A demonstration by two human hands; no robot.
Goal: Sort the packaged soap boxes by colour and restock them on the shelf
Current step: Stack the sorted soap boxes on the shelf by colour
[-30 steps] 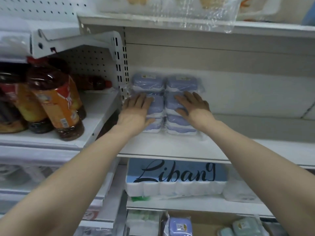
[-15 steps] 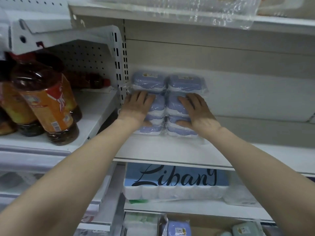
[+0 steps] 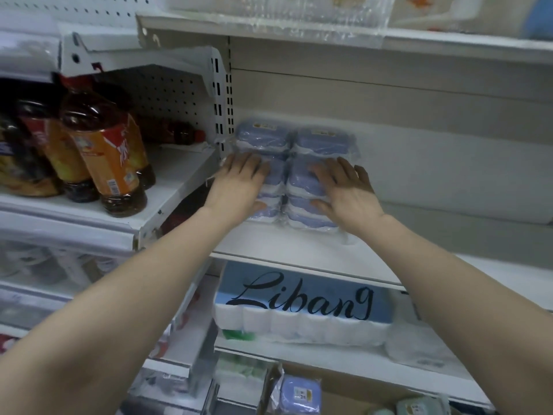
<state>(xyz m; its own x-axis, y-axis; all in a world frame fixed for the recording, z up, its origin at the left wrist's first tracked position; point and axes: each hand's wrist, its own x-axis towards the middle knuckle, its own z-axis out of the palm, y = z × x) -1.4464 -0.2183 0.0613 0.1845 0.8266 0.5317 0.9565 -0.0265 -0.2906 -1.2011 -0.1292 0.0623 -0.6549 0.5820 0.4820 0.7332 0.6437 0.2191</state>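
Observation:
A plastic-wrapped pack of blue soap boxes (image 3: 296, 143), two columns wide and three high, stands at the back left of the white shelf (image 3: 299, 253). My left hand (image 3: 239, 187) lies flat against the left column with straight fingers. My right hand (image 3: 347, 190) presses flat on the right column, fingers spread. Both hands cover the middle row of boxes. Down in a cardboard carton below, another blue soap box (image 3: 300, 395) and a green soap box (image 3: 419, 407) show.
Bottles of brown drink with orange labels (image 3: 104, 157) stand on the neighbouring shelf to the left. A perforated white upright (image 3: 223, 94) divides the two shelves. A blue pack of tissue rolls (image 3: 302, 310) fills the shelf below. Wrapped goods sit on the top shelf (image 3: 299, 28).
The view has shifted slightly and both hands sit a little lower on the pack, still pressing flat on it. The pack itself stays at the back left of the shelf.

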